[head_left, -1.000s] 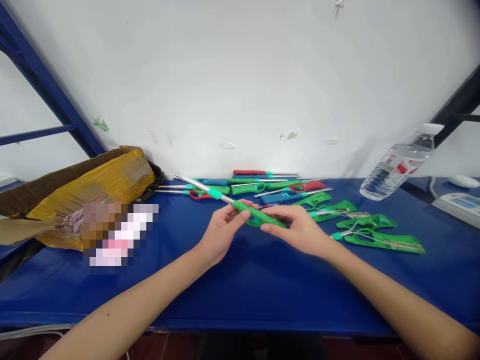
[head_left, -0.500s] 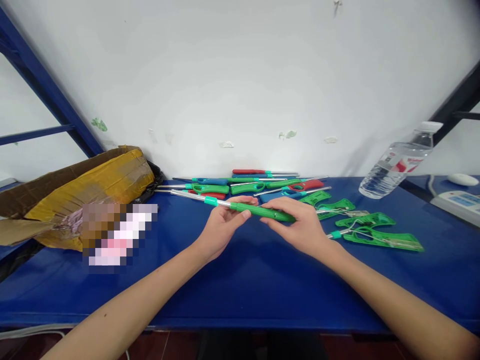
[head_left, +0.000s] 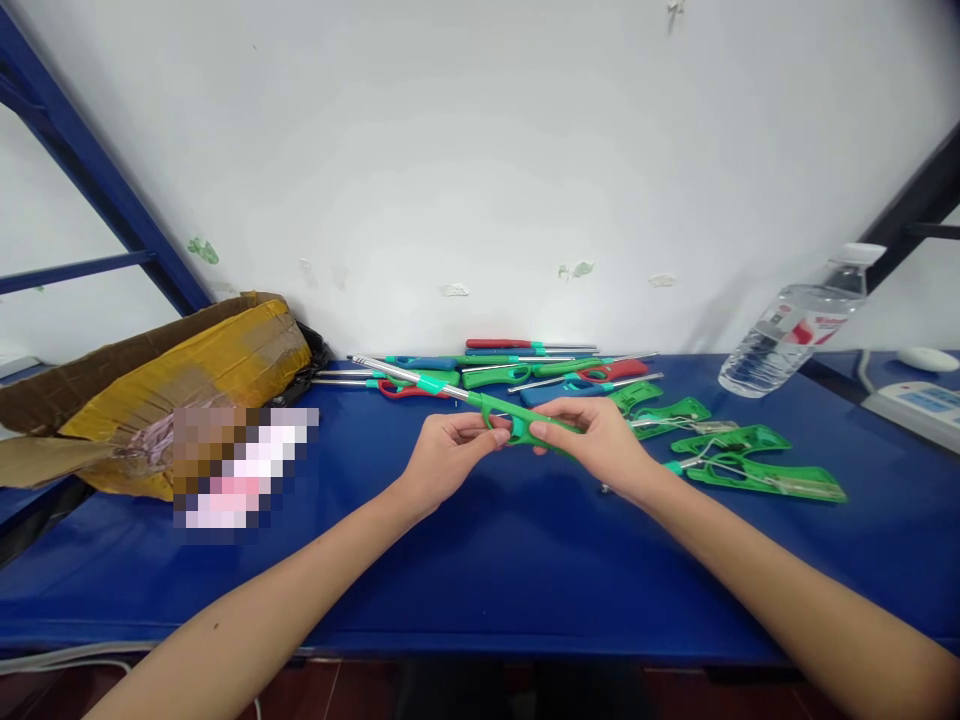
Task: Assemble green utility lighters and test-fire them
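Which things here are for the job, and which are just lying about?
Likely for the job:
held lighter
opened green lighters
closed lighters

Probably just lying about:
bottle
white device
box, though I can't be sure

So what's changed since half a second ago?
The green lighter has rolled, turning its trigger loop into view, and its metal tip now sits higher. The right hand has laid its thumb across the lighter. The left hand is still on it; the bottle and cardboard box haven't moved.
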Demonstrator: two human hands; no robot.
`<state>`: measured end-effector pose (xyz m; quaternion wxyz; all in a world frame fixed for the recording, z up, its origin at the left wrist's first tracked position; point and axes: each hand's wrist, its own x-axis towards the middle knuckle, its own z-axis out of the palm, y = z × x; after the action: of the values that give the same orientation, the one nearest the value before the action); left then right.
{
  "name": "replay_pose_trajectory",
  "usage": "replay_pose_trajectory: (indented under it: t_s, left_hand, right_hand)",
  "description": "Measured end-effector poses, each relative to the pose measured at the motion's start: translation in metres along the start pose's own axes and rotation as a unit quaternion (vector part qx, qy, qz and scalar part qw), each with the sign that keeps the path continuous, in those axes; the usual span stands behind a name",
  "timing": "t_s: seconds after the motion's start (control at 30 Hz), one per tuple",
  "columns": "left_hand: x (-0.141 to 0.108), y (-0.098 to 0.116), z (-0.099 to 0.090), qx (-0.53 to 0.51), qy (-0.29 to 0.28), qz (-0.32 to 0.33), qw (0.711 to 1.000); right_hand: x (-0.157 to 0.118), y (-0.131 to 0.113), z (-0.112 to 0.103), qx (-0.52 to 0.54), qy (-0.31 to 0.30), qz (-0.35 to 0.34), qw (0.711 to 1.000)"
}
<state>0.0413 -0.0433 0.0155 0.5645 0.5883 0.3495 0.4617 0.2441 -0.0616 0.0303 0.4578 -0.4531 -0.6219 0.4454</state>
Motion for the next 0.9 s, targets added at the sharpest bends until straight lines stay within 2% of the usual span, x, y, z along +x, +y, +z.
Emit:
replay_pose_trajectory:
  t_s: [0.1,0.2,0.27,0.4,0.6,0.67,0.8,0.87,0.9]
  left_hand:
    - [-0.001,0.000,0.001,0.005,-0.013,-0.023,1.000]
    - [0.000,-0.004,0.003,-0.007,-0.026,-0.064,0.998]
    - [0.001,-0.007,0.003,-0.028,-0.011,-0.082,0.996]
    - [0.004,-0.011,0.002,-0.042,0.037,-0.108,0.993]
    - [0.006,-0.013,0.002,-0.058,0.051,-0.108,0.991]
    - [0.008,-0.013,0.000,-0.071,0.076,-0.083,0.991]
    - [0.016,-0.007,-0.010,-0.067,0.128,-0.063,0.987]
    - [0.018,-0.003,-0.018,0.005,0.096,-0.113,0.989]
    - [0.018,-0.001,-0.021,0.076,0.079,-0.121,0.987]
  right_hand:
    - [0.002,-0.001,-0.002,0.059,-0.025,0.086,0.994]
    - [0.003,0.001,-0.003,0.052,-0.056,0.160,0.984]
    - [0.003,0.004,-0.002,0.044,-0.075,0.189,0.978]
    - [0.002,0.006,0.001,0.042,-0.117,0.185,0.975]
    - [-0.003,0.003,0.007,0.021,-0.159,0.129,0.979]
    - [-0.002,0.005,0.009,0.022,-0.138,0.115,0.984]
    - [0.006,0.013,0.009,0.042,-0.026,0.080,0.996]
    - [0.010,0.016,0.007,0.058,0.038,0.080,0.994]
    - [0.012,0.017,0.005,0.066,0.064,0.080,0.993]
